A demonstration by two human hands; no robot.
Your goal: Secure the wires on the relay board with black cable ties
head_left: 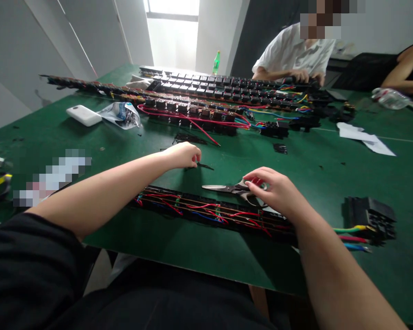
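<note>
Nearest the camera lies the wired relay strip (213, 211), a long black bar running from nine o'clock to three o'clock along the near edge of the green table (179, 247), laced with red, blue and brown wires; loose yellow, red and blue leads trail off its right end toward a black relay socket block (370, 216) at three o'clock. Right hand (273, 192) rests on the handles of the scissors (232, 188), fingers curled over the red-lined loops, blades closed and pointing toward nine o'clock just above the strip; whether the fingers are through the loops I cannot tell. Left hand (183, 155) reaches to twelve o'clock of the strip, fingertips pinched narrow on a small black cable tie (203, 165) lying on the table. By my judgement the step in hand is picking up a tie while the scissors are taken up or set down; the next move likely calls for threading the tie round a wire bundle on the strip, then trimming its tail without nicking insulation. Farther off at twelve o'clock lie more relay assemblies (206, 98); a white power bank (83, 115) sits at ten o'clock; a green bottle (216, 63) stands beyond; a co-worker's hands (306, 75) work at one o'clock.
</note>
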